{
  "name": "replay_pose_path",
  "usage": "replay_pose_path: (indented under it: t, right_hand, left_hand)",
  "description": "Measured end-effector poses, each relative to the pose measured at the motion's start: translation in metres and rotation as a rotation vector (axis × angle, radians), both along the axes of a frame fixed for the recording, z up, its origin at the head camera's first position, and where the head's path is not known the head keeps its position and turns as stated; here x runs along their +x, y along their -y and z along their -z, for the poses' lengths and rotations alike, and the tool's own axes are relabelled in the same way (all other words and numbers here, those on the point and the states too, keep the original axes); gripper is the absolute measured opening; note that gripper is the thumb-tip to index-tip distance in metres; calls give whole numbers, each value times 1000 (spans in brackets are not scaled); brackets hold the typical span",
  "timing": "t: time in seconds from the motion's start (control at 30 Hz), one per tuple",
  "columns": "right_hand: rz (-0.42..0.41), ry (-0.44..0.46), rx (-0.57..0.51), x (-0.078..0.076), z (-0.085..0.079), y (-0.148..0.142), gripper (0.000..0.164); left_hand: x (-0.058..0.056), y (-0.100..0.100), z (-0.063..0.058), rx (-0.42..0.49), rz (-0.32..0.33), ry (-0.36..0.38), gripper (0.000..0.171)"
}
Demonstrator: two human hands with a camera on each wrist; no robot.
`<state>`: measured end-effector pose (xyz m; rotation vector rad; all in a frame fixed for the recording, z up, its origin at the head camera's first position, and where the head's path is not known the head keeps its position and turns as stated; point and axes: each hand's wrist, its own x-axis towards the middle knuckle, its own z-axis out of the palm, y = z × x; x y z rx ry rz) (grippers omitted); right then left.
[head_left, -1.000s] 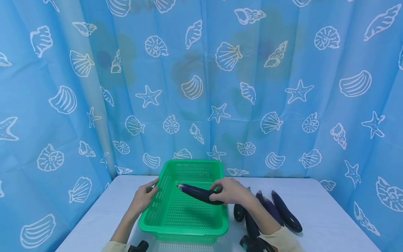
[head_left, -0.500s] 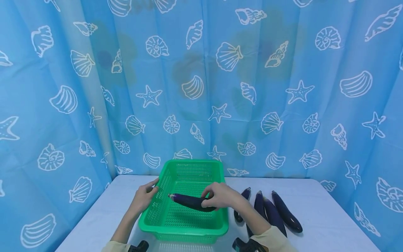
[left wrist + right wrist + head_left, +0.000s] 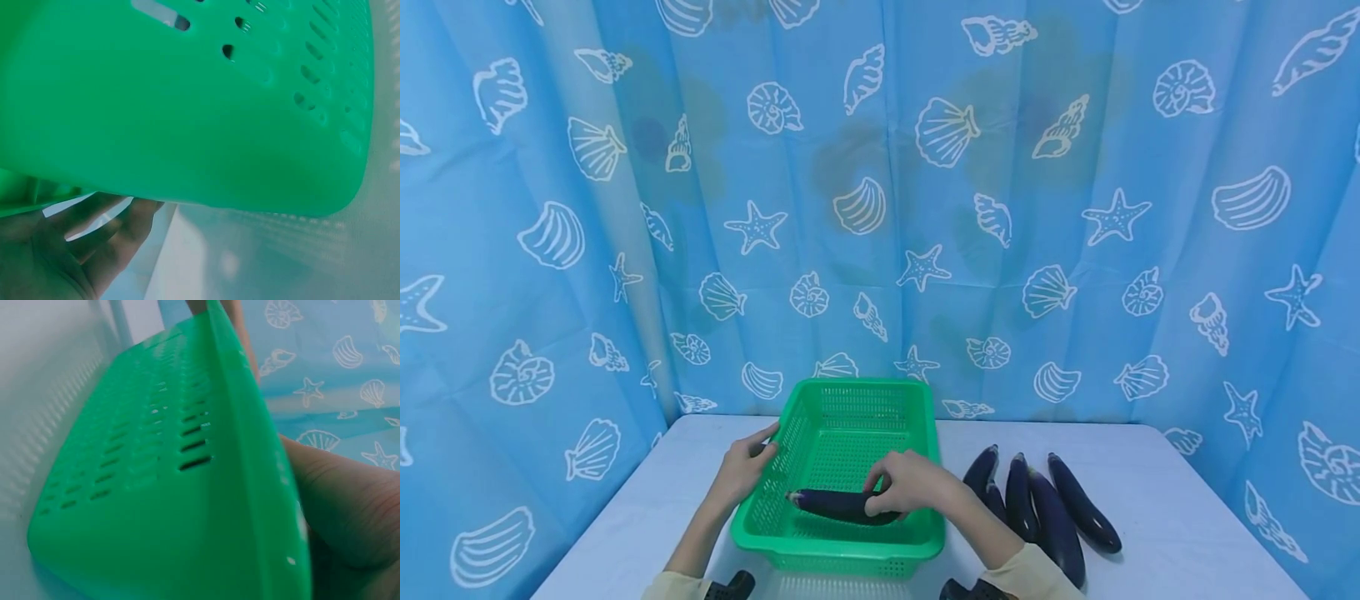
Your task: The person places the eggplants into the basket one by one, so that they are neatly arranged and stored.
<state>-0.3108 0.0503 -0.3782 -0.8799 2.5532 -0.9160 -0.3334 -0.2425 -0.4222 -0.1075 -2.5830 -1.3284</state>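
A dark purple eggplant (image 3: pixel 838 505) lies slanted low inside the green plastic basket (image 3: pixel 838 550), its stem end toward the left. My right hand (image 3: pixel 913 483) grips its thick end between thumb and fingers, reaching in over the basket's right rim. Whether the eggplant touches the basket floor, I cannot tell. At the left side, my left hand (image 3: pixel 741 471) holds the basket's rim, with fingers (image 3: pixel 119 240) beside the green wall in the left wrist view. In the right wrist view the basket wall hides the eggplant, and only part of the right hand (image 3: pixel 350 500) shows.
Several more eggplants (image 3: pixel 1060 529) lie on the white table (image 3: pixel 1165 517) to the right of the basket, beside my right forearm. Behind the table hangs a blue curtain (image 3: pixel 880 250) with white shell prints.
My right hand has carried the eggplant lower and to the left, from above the basket's right side down into it. The left hand has stayed at the rim.
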Motion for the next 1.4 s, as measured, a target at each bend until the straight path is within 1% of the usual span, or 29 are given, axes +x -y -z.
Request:
replay_pose_path:
  t: [0.23, 0.5, 0.83, 1.0, 1.1, 1.17, 1.27, 1.33, 1.4]
  right_hand:
    - [-46, -80, 98, 2, 5, 7, 22]
    - [-44, -58, 139, 4, 5, 10, 18]
    - [-52, -76, 233, 7, 6, 14, 16]
    - [-59, -100, 298, 8, 7, 16, 17]
    - [-56, -103, 316, 9, 7, 17, 16]
    - [-43, -74, 301, 10, 7, 17, 15]
    - [-26, -8, 250, 10, 6, 17, 15]
    - [-21, 36, 210, 10, 6, 17, 17]
    - [-31, 54, 184, 10, 5, 16, 18]
  left_hand:
    - [0, -1, 0, -8, -6, 10, 44]
    - [0, 0, 0, -6, -6, 9, 44]
    - [2, -1, 1, 3, -7, 2, 44]
    - [3, -2, -1, -2, -13, -2, 44]
    - [3, -2, -1, 1, -14, 0, 44]
    - [3, -2, -1, 7, -13, 1, 44]
    - [3, -2, -1, 13, -12, -3, 44]
    - [3, -2, 0, 14, -9, -5, 44]
    - [3, -1, 1, 10, -8, -9, 44]
